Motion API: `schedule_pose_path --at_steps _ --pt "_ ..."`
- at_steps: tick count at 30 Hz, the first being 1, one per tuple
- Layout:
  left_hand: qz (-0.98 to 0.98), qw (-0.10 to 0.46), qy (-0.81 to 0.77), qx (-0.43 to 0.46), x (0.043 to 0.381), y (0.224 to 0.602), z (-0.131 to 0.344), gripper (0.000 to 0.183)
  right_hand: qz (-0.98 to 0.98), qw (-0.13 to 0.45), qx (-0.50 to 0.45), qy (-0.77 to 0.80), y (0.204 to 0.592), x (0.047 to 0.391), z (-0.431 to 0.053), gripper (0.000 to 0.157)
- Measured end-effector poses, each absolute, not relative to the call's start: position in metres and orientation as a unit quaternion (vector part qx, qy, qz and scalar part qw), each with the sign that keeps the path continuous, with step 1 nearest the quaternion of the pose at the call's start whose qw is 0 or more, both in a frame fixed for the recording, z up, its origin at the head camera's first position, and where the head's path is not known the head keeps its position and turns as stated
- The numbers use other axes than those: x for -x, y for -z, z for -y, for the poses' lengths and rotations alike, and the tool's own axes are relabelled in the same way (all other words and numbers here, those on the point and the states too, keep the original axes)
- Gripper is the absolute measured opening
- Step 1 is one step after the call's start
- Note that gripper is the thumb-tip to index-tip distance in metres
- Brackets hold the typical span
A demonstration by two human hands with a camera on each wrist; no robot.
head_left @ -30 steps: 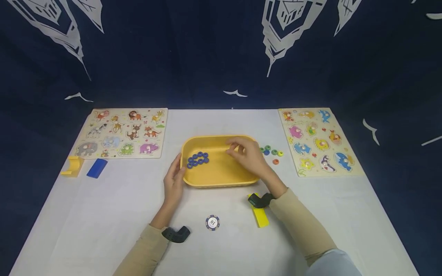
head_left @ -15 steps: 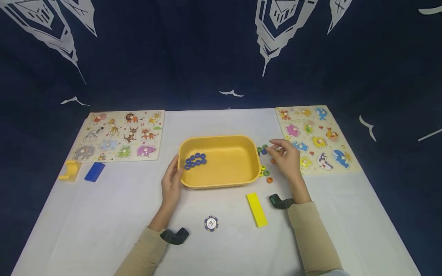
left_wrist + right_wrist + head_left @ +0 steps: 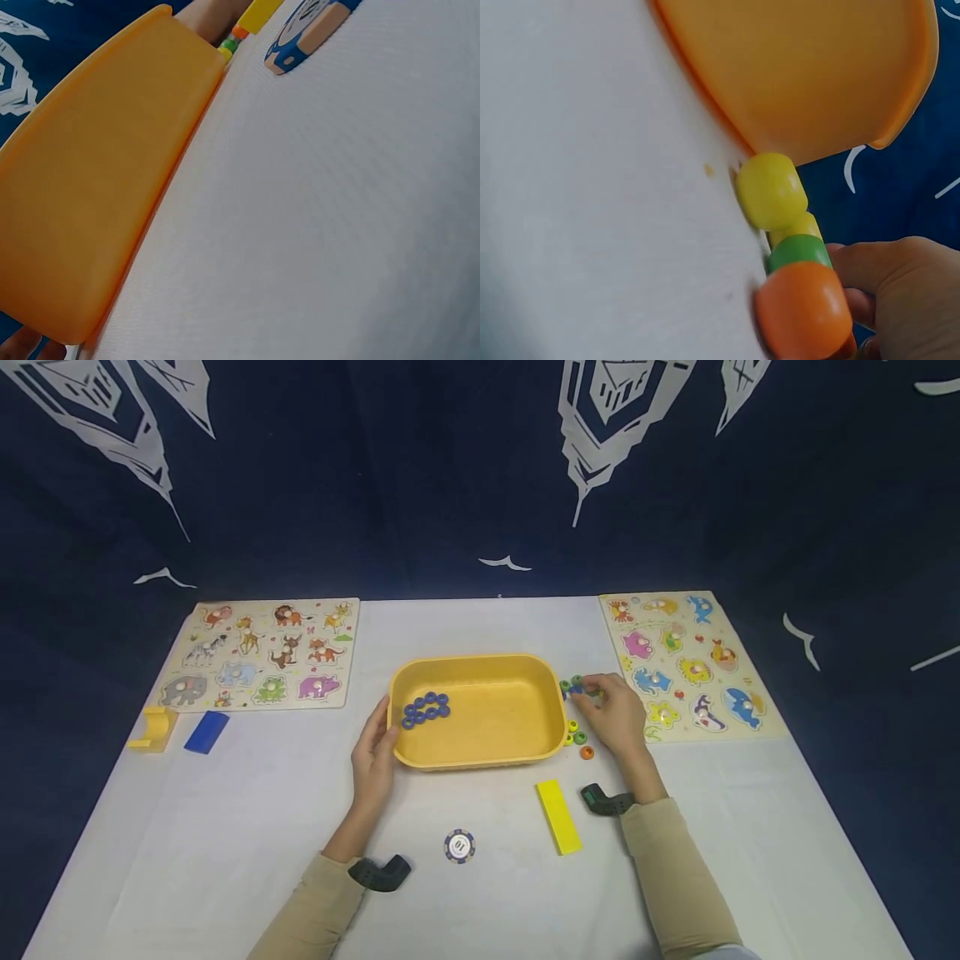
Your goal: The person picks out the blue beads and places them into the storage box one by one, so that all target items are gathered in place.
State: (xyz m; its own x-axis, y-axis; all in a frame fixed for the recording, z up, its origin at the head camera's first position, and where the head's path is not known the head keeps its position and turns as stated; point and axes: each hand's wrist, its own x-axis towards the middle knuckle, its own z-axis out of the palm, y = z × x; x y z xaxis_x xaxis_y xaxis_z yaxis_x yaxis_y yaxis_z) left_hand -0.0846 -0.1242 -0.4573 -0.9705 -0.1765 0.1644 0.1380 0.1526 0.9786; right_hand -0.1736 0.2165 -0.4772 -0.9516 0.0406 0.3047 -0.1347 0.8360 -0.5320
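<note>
A yellow plastic tray [image 3: 491,714] stands mid-table, with several blue beads [image 3: 420,717] grouped at its left end. My left hand [image 3: 372,760] holds the tray's left end, thumb at the rim and fingers along the outer side. Just right of the tray, my right hand [image 3: 617,714] reaches down among loose beads, its thumb and index finger at a blue bead [image 3: 576,690]. Whether they pinch it is hidden. Near the hand lie green beads [image 3: 580,738], yellow beads [image 3: 771,191] and an orange bead [image 3: 804,311].
Animal puzzle boards lie at the back left [image 3: 262,652] and back right [image 3: 686,668]. In front of the tray are a yellow block [image 3: 558,817] and a poker chip [image 3: 459,846]. A blue block [image 3: 206,732] and a yellow curved block [image 3: 155,729] sit at the left.
My right hand has moved from above the tray to the beads on its right, and lowered slightly there. The left hand has stayed at the tray's left end.
</note>
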Motion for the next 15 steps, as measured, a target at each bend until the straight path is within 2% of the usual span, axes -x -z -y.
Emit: schedule_pose_path --at_steps 9,15 --pt "0.748 0.126 0.651 -0.011 0.084 0.457 0.126 0.044 0.952 0.16 -0.04 -0.258 0.48 0.175 -0.211 0.027" --pt "0.746 0.129 0.653 -0.011 0.084 0.457 0.125 0.044 0.941 0.183 -0.038 -0.283 0.467 0.171 -0.212 0.023"
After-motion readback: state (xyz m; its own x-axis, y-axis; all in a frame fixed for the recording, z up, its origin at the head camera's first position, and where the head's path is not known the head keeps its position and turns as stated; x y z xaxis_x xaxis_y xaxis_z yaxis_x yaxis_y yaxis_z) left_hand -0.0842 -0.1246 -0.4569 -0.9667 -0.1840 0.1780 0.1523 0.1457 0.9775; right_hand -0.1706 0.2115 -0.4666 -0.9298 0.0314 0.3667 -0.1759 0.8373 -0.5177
